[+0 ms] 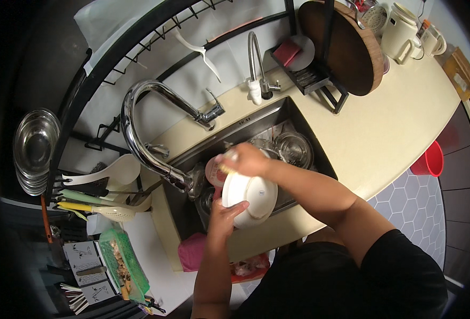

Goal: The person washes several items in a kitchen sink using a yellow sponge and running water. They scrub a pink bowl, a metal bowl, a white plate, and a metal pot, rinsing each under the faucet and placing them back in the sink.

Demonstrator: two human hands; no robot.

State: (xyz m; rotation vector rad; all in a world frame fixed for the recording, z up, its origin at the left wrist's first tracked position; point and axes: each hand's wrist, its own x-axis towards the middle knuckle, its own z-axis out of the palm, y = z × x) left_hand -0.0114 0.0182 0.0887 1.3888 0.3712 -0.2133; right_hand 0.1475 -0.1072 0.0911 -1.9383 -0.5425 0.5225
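My left hand (226,219) grips the edge of a white bowl (255,199), its thumb on the outside. The bowl is tilted over the front of the sink, with its underside and foot ring towards me. My right hand (251,158) is at the bowl's far rim, closed on a yellowish sponge (229,165), which is blurred. Behind the bowl, a pink-and-white round item (214,172) bearing writing is partly hidden. Inside the dark sink (298,115) lie glass dishes (294,149) and other wares, partly covered by my hands.
A chrome gooseneck faucet (129,119) arches over the sink's left side; a slimmer tap (255,56) stands behind. Utensils (107,175) hang at left from a black rack (73,91). A pink cloth (192,252) drapes over the front edge. A round wooden board (338,48) leans at right.
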